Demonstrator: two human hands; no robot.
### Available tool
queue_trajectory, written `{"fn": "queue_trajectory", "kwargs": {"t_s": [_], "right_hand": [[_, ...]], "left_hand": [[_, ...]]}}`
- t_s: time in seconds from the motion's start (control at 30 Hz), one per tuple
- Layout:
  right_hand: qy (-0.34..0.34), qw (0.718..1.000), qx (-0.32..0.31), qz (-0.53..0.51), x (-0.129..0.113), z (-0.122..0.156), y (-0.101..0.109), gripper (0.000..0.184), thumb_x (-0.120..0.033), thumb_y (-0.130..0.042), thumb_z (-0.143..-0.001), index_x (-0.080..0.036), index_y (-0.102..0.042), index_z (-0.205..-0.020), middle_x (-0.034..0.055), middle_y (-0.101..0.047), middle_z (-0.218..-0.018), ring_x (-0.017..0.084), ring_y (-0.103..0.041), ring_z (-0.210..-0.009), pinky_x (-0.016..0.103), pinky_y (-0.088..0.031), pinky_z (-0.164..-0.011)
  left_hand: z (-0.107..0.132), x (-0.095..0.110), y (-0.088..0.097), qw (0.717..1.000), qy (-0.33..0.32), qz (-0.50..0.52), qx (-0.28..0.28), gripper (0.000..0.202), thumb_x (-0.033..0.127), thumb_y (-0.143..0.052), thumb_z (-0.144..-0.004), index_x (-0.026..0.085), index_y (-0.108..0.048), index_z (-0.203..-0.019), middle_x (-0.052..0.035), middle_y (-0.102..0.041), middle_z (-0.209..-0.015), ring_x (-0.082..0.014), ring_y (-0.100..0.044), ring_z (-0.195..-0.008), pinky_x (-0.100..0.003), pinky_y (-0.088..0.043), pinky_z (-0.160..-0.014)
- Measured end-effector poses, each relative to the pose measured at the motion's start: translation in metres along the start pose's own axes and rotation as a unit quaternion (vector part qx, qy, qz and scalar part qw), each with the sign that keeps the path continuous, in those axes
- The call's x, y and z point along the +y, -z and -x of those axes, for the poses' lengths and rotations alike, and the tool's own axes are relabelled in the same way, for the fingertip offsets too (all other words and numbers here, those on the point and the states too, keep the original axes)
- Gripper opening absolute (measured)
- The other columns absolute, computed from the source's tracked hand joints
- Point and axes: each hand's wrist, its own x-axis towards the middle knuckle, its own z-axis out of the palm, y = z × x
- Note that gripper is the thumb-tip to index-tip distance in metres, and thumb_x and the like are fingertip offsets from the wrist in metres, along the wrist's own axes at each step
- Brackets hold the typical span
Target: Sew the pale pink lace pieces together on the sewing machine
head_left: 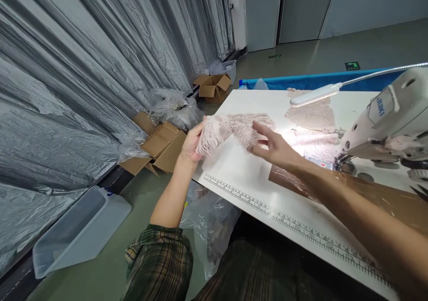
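Observation:
A pale pink lace piece [240,127] stretches across the left part of the white sewing table. My left hand [193,142] grips its left end at the table's edge, fingers wrapped behind the lace. Over its right end hovers my right hand [272,147], thumb and fingers apart; whether the fingertips touch the lace is hard to tell. More pink lace [312,140] lies under the bright light by the needle of the sewing machine [384,109]. Another pink lace piece [314,113] rests farther back on the table.
A ruler scale [254,203] runs along the table's front edge. The lamp [316,95] reaches in above the lace. Left of the table are cardboard boxes [163,147], plastic bags [174,107] and a clear plastic bin [83,229]. Silver curtains [100,60] hang behind them.

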Motion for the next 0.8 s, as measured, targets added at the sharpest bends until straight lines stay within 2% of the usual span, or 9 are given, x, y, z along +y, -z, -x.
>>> {"fn": "queue_trajectory", "kwargs": {"t_s": [0.03, 0.1, 0.2, 0.27, 0.37, 0.43, 0.53, 0.63, 0.8], "right_hand": [[0.011, 0.999, -0.034, -0.019, -0.008, 0.009, 0.0, 0.09, -0.063, -0.062, -0.089, -0.024, -0.031, -0.164, 0.0174, -0.039, -0.162, 0.037, -0.051, -0.138, 0.059, -0.052, -0.109], [0.03, 0.994, -0.087, -0.066, -0.022, 0.025, 0.004, 0.081, -0.064, -0.069, -0.085, -0.024, -0.052, -0.152, 0.0147, -0.051, -0.154, 0.034, -0.052, -0.137, 0.059, -0.045, -0.115], [0.016, 0.971, -0.176, -0.158, -0.032, 0.048, 0.014, 0.045, -0.06, -0.07, -0.087, -0.019, -0.076, -0.103, 0.0077, -0.071, -0.104, 0.021, -0.065, -0.1, 0.042, -0.054, -0.098], [-0.018, 0.958, -0.206, -0.197, -0.034, 0.064, 0.022, 0.041, -0.058, -0.071, -0.087, -0.017, -0.07, -0.081, 0.0006, -0.061, -0.076, 0.011, -0.055, -0.073, 0.029, -0.05, -0.075], [-0.038, 0.946, -0.229, -0.228, -0.035, 0.088, 0.036, 0.043, -0.052, -0.076, -0.085, -0.016, -0.057, -0.071, -0.0046, -0.044, -0.066, 0.006, -0.037, -0.062, 0.022, -0.036, -0.06], [-0.053, 0.938, -0.246, -0.237, -0.034, 0.105, 0.045, 0.044, -0.05, -0.078, -0.083, -0.016, -0.053, -0.07, -0.0054, -0.04, -0.067, 0.005, -0.033, -0.062, 0.02, -0.031, -0.057], [-0.122, 0.916, -0.275, -0.265, -0.029, 0.128, 0.061, 0.044, -0.05, -0.08, -0.081, -0.016, -0.053, -0.076, -0.0057, -0.042, -0.068, 0.004, -0.034, -0.06, 0.019, -0.026, -0.052], [-0.177, 0.905, -0.256, -0.292, -0.02, 0.146, 0.079, 0.043, -0.053, -0.078, -0.083, -0.016, -0.057, -0.082, -0.0041, -0.048, -0.069, 0.004, -0.038, -0.059, 0.018, -0.027, -0.051], [-0.217, 0.945, -0.091, -0.23, -0.001, 0.154, 0.099, 0.046, -0.06, -0.075, -0.083, -0.014, -0.068, -0.081, -0.0023, -0.051, -0.067, 0.005, -0.037, -0.059, 0.02, -0.03, -0.053]], "left_hand": [[0.006, -0.005, -0.008, 1.0, 0.016, -0.005, -0.026, 0.029, 0.036, -0.055, -0.104, 0.016, -0.075, -0.11, -0.0075, -0.079, -0.091, -0.0293, -0.077, -0.107, -0.039, -0.065, -0.095], [0.017, -0.012, -0.024, 0.996, 0.041, -0.008, -0.081, 0.023, 0.032, -0.059, -0.102, 0.015, -0.074, -0.104, -0.0077, -0.079, -0.089, -0.0305, -0.077, -0.106, -0.039, -0.065, -0.094], [0.026, -0.019, -0.042, 0.987, 0.063, -0.015, -0.149, 0.026, 0.038, -0.06, -0.102, 0.015, -0.071, -0.094, -0.0085, -0.077, -0.087, -0.0307, -0.077, -0.106, -0.038, -0.064, -0.091], [0.028, -0.023, -0.051, 0.974, 0.085, -0.027, -0.206, 0.045, 0.059, -0.059, -0.099, 0.016, -0.069, -0.092, -0.0104, -0.077, -0.088, -0.0321, -0.077, -0.106, -0.038, -0.064, -0.086], [0.029, -0.032, -0.063, 0.927, 0.113, -0.057, -0.353, 0.071, 0.082, -0.071, -0.077, 0.017, -0.069, -0.105, -0.0136, -0.078, -0.095, -0.0321, -0.077, -0.099, -0.037, -0.064, -0.077], [0.033, -0.04, -0.071, 0.878, 0.123, -0.1, -0.451, 0.076, 0.068, -0.089, -0.066, 0.019, -0.066, -0.119, -0.0117, -0.079, -0.096, -0.025, -0.077, -0.088, -0.031, -0.061, -0.071], [0.042, -0.053, -0.083, 0.809, 0.151, -0.177, -0.54, 0.061, 0.036, -0.095, -0.07, 0.019, -0.067, -0.122, -0.0053, -0.077, -0.086, -0.0145, -0.072, -0.072, -0.023, -0.056, -0.065], [0.047, -0.06, -0.095, 0.776, 0.147, -0.21, -0.577, 0.036, 0.029, -0.086, -0.08, 0.017, -0.072, -0.111, -0.004, -0.073, -0.082, -0.0116, -0.068, -0.069, -0.023, -0.054, -0.063], [0.034, -0.071, -0.116, 0.797, 0.053, -0.237, -0.553, 0.028, 0.026, -0.081, -0.082, 0.017, -0.074, -0.108, -0.0047, -0.07, -0.086, -0.0132, -0.067, -0.075, -0.026, -0.054, -0.07]]}}
